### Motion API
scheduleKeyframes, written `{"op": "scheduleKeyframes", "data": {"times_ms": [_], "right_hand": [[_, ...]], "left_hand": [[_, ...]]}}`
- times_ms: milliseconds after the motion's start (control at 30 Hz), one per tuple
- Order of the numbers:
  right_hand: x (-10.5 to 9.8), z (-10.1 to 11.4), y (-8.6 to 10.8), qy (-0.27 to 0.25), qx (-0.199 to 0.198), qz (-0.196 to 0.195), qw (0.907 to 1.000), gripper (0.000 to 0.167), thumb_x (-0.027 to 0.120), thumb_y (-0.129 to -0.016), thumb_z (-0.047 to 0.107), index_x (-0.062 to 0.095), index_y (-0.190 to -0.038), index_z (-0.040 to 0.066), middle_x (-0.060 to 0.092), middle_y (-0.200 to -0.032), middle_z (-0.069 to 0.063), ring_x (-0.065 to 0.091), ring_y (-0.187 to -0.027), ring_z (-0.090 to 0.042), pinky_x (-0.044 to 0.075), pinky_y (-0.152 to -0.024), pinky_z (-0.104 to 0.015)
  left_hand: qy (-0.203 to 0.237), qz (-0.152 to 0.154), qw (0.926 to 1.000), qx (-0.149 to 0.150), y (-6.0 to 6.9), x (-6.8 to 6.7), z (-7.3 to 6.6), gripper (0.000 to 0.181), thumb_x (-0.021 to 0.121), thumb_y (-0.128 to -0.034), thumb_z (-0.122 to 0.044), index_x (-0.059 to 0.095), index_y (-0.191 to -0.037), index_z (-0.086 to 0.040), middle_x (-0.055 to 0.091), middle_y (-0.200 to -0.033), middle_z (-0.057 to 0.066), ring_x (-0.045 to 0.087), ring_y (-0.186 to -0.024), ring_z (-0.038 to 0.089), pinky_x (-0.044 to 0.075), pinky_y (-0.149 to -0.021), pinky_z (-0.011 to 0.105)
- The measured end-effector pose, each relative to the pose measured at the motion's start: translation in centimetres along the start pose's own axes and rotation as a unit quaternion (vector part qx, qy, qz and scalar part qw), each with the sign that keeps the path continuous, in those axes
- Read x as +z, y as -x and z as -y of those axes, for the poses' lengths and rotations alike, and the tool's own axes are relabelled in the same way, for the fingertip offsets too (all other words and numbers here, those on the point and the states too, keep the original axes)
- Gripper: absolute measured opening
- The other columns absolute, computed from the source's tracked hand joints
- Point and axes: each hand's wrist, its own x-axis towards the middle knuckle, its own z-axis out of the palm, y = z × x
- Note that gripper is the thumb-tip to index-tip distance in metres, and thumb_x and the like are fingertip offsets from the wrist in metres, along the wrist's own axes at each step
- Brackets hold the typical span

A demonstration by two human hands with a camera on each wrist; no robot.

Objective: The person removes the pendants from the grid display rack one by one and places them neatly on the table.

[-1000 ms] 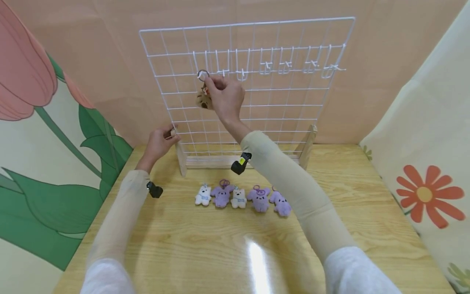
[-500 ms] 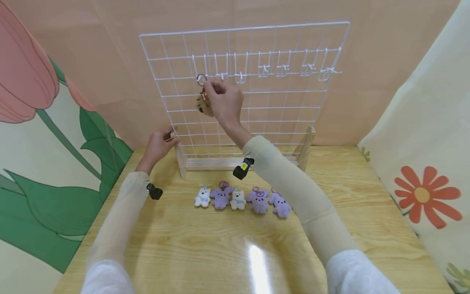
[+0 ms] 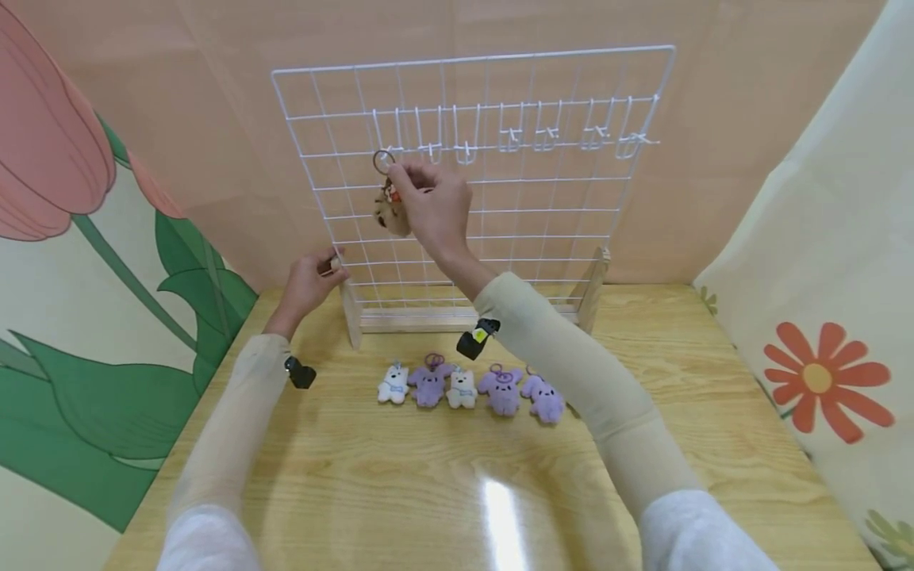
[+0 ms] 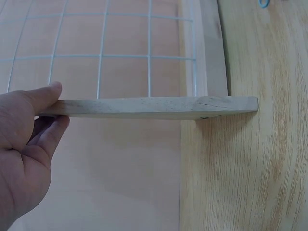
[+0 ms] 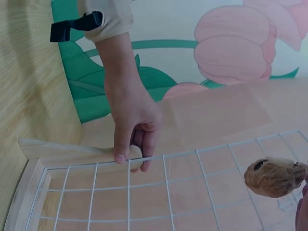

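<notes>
My right hand [image 3: 441, 208] pinches a brown plush keychain [image 3: 391, 214] near its metal ring [image 3: 383, 162]. The ring is at the tip of the leftmost white hook [image 3: 386, 131] on the wire grid [image 3: 471, 190]; whether it is over the tip, I cannot tell. In the right wrist view the plush [image 5: 272, 177] shows at the right edge, and most of that hand is out of frame. My left hand [image 3: 309, 279] grips the top of the grid's left wooden foot [image 4: 154, 107], thumb on one face and fingers on the other.
More white hooks [image 3: 510, 136] hang along the grid to the right. In front of the stand, white plush keychains [image 3: 393, 385] and purple plush keychains [image 3: 429, 386] lie in a row on the wooden table [image 3: 371, 492]. A peach backdrop [image 3: 214, 143] stands close behind the grid.
My right hand and the brown keychain have moved slightly left and down, with the ring shifting a little against the hook. The view has tilted slightly. My left hand keeps its grip.
</notes>
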Motion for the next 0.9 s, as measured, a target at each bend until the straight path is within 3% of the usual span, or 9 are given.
{"op": "scheduleKeyframes", "data": {"times_ms": [233,533,900], "right_hand": [[-0.2,0.2,0.9,-0.007,-0.022,0.025,0.9994,0.015,0.076,-0.095,0.024,0.081,-0.093,0.009,0.075,-0.081,-0.004,0.068,-0.069,-0.012,0.059,-0.059,-0.025],[-0.3,-0.2,2.0,0.004,-0.049,0.048,0.9976,0.015,0.075,-0.095,0.021,0.081,-0.095,0.007,0.074,-0.079,-0.005,0.066,-0.067,-0.013,0.055,-0.053,-0.024],[-0.1,-1.7,4.2,0.002,-0.055,0.079,0.9954,0.017,0.074,-0.096,0.02,0.081,-0.097,0.004,0.074,-0.078,-0.003,0.065,-0.064,-0.012,0.054,-0.051,-0.024]], "left_hand": [[0.002,0.0,1.0,-0.001,-0.4,-0.2,0.3,0.052,0.07,-0.0981,-0.011,0.053,-0.145,0.004,0.064,-0.13,0.027,0.063,-0.124,0.037,0.058,-0.092,0.022],[-0.006,-0.001,1.0,-0.006,-0.4,-0.3,0.4,0.053,0.071,-0.0977,-0.01,0.052,-0.146,0.004,0.062,-0.135,0.027,0.063,-0.124,0.037,0.057,-0.098,0.036],[-0.015,-0.01,0.9998,0.003,-0.6,-0.3,0.5,0.052,0.071,-0.0971,-0.009,0.055,-0.144,0.003,0.066,-0.127,0.026,0.063,-0.123,0.037,0.058,-0.096,0.032]]}}
